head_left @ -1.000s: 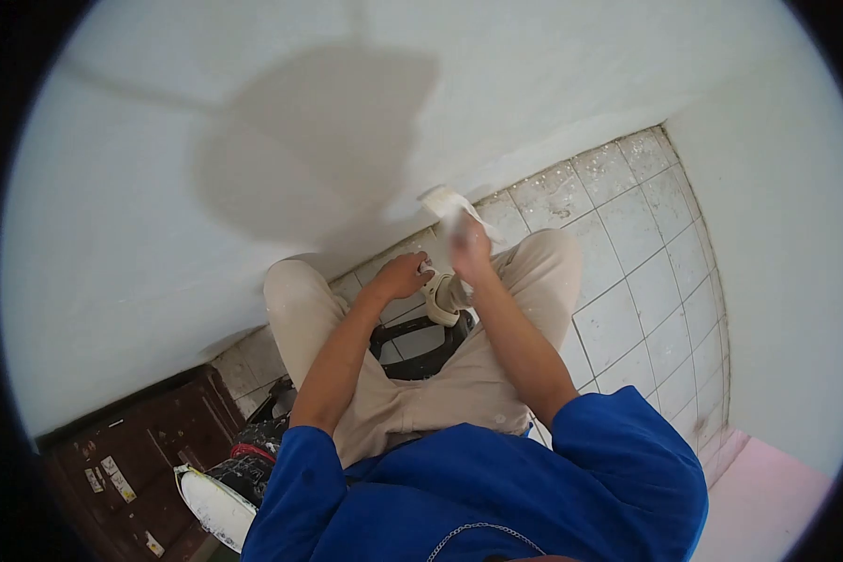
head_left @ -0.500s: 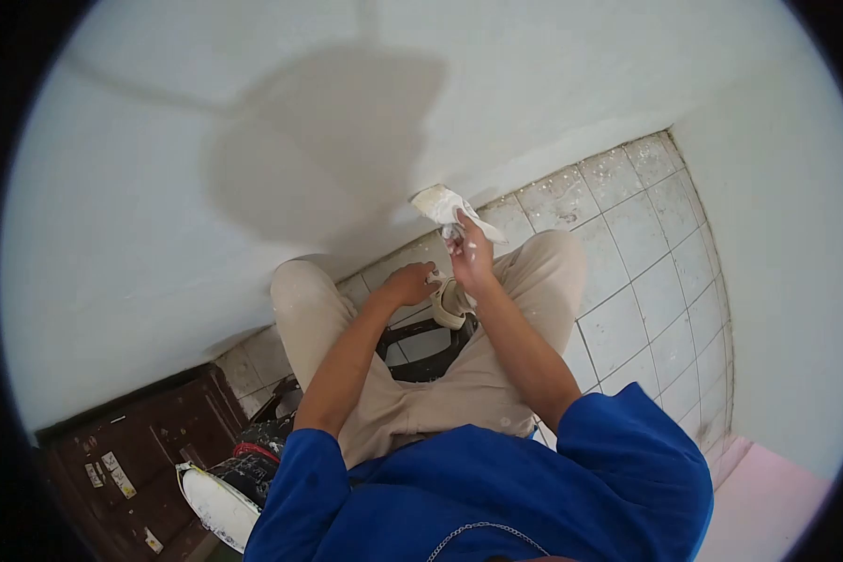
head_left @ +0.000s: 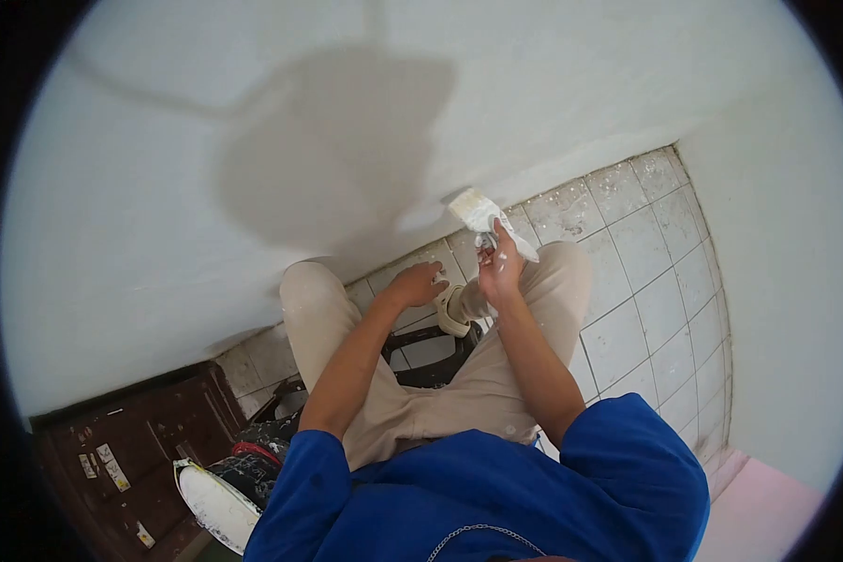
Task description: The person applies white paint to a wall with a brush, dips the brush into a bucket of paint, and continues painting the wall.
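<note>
A wide, flat paintbrush (head_left: 476,210), smeared with white, is gripped in my right hand (head_left: 499,267) above my right knee. Its pale bristle end points up and left, close to the foot of the white wall (head_left: 571,122), and its handle runs down to the right. White paint marks the fingers of this hand. My left hand (head_left: 416,285) is held between my knees with nothing visible in it, fingers loosely bent and a little apart, with white on the fingertips. A beige clog (head_left: 452,314) on my foot shows just beyond that hand.
I sit on a dark seat (head_left: 431,361) over a paint-spotted tiled floor (head_left: 618,328). To the left lie a brown panel (head_left: 126,450) and a paint-stained white-topped container (head_left: 215,506). A second wall (head_left: 787,281) meets the floor at right.
My right hand and the paintbrush have moved to the right and slightly down in the view. My left hand has shifted slightly right, and the two hands are further apart.
</note>
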Tool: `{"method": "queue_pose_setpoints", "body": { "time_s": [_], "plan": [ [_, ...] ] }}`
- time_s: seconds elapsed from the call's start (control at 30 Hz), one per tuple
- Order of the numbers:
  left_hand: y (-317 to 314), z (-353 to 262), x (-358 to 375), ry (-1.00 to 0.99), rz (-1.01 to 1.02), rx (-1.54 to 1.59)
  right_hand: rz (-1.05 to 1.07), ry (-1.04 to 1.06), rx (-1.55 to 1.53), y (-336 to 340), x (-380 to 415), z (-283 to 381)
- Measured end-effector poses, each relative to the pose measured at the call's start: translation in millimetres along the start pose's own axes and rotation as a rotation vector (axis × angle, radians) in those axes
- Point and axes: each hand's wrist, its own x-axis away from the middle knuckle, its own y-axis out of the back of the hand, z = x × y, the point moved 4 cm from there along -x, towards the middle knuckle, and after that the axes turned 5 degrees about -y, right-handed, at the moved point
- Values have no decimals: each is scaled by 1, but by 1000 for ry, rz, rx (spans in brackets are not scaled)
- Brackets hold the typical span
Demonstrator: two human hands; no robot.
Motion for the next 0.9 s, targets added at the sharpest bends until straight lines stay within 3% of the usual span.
{"method": "queue_pose_setpoints", "body": {
  "time_s": [0.03,0.1,0.13,0.17,0.27,0.4,0.53,0.57,0.7,0.8,0.9],
  "plan": [
    [2,-2,-1,17,23,20,-108,-86,-15,13,-14,-4],
    [2,-5,0,30,63,21,-3,-101,-2,30,-51,-24],
    [0,-6,-1,25,73,6,54,-102,3,18,-51,-22],
    [-1,-6,-2,21,80,-9,-38,-91,-88,8,-52,-24],
    [-5,0,0,-17,26,-32,87,-142,-87,8,-39,-10],
    [5,-1,1,26,21,-33,-77,-34,81,4,5,14],
    [-2,-1,-1,25,66,-29,-165,-95,11,26,-42,-13],
    [-5,-2,-2,23,77,-31,-62,-99,-8,24,-65,-22],
    [-3,0,4,15,30,-24,130,-147,-106,0,-35,6],
    [2,4,5,19,-18,6,100,-119,-28,9,-9,15],
    [1,-3,4,26,30,14,-49,-135,-3,33,-39,-7]
  ]
}}
